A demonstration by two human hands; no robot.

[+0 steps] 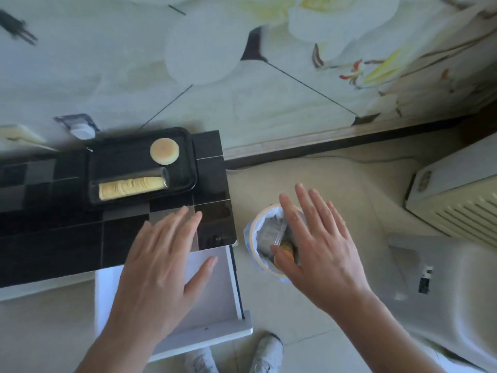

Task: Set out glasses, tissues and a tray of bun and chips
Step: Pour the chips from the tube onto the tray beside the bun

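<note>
1. A black tiled counter (pixel 53 238) is filling the left side of the view, with a white drawer (pixel 215 292) standing pulled out below its near right corner.
2. A black tray (pixel 121 154) is sitting on the far part of the counter, near its right end.
3. A round pale bun (pixel 164 151) is lying in the tray's far right corner.
4. A stack of chips (pixel 131 187) is lying on its side in a clear sleeve along the tray's near edge, just in front of the bun.
5. The left hand (pixel 164 265) is hovering over the counter's near right corner and the drawer, palm down, fingers straight and spread, holding nothing.
6. A small bin (pixel 254 238) lined with a white bag is standing on the tiled floor just right of the counter, with wrappers lying inside.
7. The right hand (pixel 320 254) is hovering over the bin, palm down, fingers extended and empty.
8. A white radiator (pixel 462 200) is standing at the far right.
</note>
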